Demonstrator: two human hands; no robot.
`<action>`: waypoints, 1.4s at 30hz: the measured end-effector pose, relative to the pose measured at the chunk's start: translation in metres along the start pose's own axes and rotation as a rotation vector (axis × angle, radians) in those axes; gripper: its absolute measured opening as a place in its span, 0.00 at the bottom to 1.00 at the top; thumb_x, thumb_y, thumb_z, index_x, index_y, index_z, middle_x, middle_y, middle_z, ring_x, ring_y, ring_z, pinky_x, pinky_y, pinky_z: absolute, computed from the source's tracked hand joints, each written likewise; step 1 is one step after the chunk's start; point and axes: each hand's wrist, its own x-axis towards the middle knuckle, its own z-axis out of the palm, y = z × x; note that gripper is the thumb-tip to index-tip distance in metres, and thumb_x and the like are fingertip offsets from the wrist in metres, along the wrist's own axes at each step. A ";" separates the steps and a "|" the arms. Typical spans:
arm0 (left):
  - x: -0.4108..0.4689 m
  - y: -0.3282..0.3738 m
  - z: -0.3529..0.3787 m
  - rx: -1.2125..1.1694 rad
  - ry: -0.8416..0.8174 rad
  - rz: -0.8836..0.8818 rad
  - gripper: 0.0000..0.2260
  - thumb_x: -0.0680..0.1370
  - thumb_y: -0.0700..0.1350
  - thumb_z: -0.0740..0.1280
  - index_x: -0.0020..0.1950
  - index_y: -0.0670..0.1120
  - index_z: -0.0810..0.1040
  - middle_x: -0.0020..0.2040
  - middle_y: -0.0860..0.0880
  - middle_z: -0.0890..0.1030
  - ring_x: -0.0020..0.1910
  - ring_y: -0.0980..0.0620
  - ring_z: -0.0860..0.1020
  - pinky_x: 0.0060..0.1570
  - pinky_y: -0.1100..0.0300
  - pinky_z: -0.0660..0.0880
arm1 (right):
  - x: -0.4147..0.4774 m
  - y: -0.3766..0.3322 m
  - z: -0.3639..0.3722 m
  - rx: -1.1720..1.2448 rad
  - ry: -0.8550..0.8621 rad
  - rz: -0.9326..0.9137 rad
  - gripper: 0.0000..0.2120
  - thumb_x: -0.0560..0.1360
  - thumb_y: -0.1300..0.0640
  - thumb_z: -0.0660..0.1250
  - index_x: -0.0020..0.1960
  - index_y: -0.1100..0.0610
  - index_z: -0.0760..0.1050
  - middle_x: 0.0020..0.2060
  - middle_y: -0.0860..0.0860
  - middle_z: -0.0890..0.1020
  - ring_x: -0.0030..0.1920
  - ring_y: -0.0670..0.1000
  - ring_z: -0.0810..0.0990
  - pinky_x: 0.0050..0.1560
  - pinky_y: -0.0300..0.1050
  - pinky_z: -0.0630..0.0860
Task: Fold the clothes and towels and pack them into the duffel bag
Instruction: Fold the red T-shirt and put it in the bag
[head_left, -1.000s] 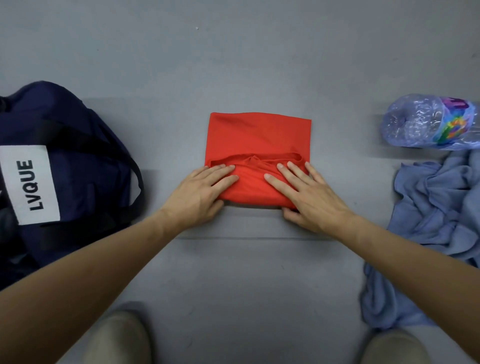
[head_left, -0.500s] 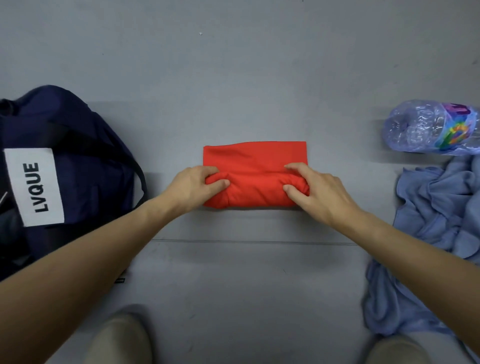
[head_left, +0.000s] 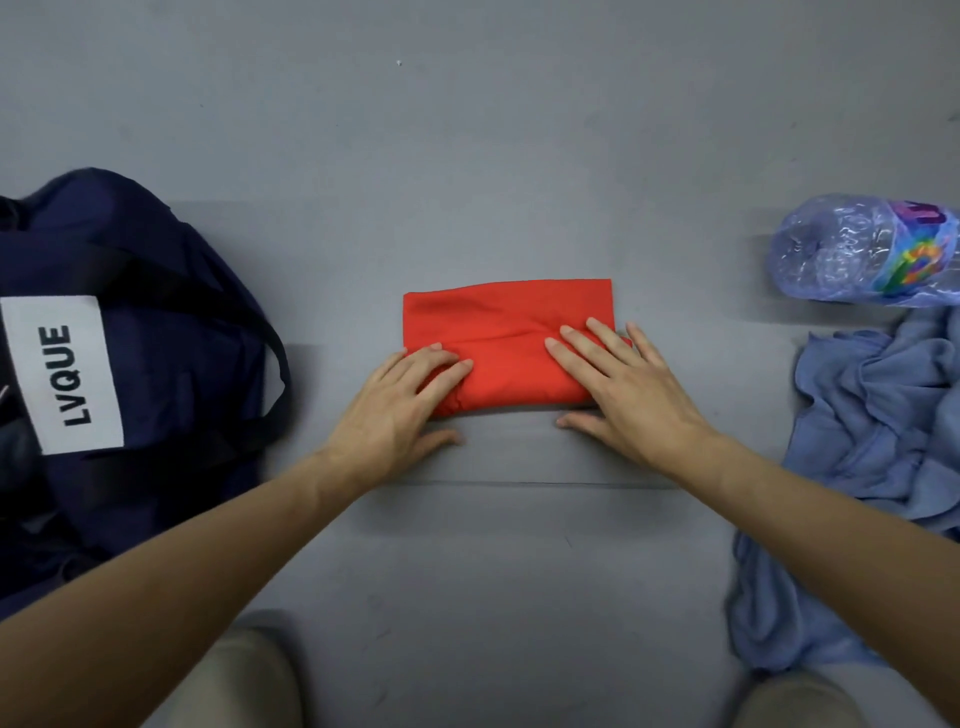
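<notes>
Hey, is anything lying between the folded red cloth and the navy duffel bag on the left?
Nothing visible does. Only bare grey floor lies between the folded red cloth and the navy duffel bag. The left hand rests on the cloth's near left corner. Whether the bag is open cannot be told.

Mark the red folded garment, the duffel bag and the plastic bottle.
red folded garment (head_left: 509, 312), head view, bare upper panel of the fold.
duffel bag (head_left: 182, 389), head view, navy side fabric.
plastic bottle (head_left: 831, 249), head view, clear crumpled body.
</notes>
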 end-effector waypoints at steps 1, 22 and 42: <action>0.002 0.000 -0.002 -0.043 0.043 -0.001 0.28 0.76 0.51 0.73 0.74 0.46 0.71 0.69 0.46 0.74 0.68 0.43 0.73 0.68 0.49 0.69 | 0.003 0.000 -0.002 0.034 0.016 0.002 0.38 0.75 0.41 0.69 0.80 0.49 0.58 0.77 0.50 0.65 0.78 0.57 0.61 0.77 0.60 0.57; 0.043 0.034 -0.038 -0.527 0.337 -0.959 0.22 0.78 0.65 0.64 0.56 0.47 0.70 0.40 0.53 0.77 0.43 0.48 0.77 0.46 0.53 0.70 | 0.034 -0.013 -0.047 0.303 -0.302 -0.089 0.39 0.79 0.59 0.58 0.78 0.32 0.42 0.78 0.47 0.58 0.72 0.56 0.67 0.68 0.45 0.65; -0.029 0.033 -0.190 -1.374 0.229 -0.831 0.20 0.77 0.44 0.74 0.66 0.52 0.72 0.52 0.48 0.86 0.48 0.49 0.86 0.45 0.55 0.83 | 0.052 -0.144 -0.163 1.148 -0.151 -0.047 0.41 0.75 0.46 0.73 0.76 0.28 0.50 0.64 0.33 0.73 0.53 0.41 0.83 0.65 0.49 0.76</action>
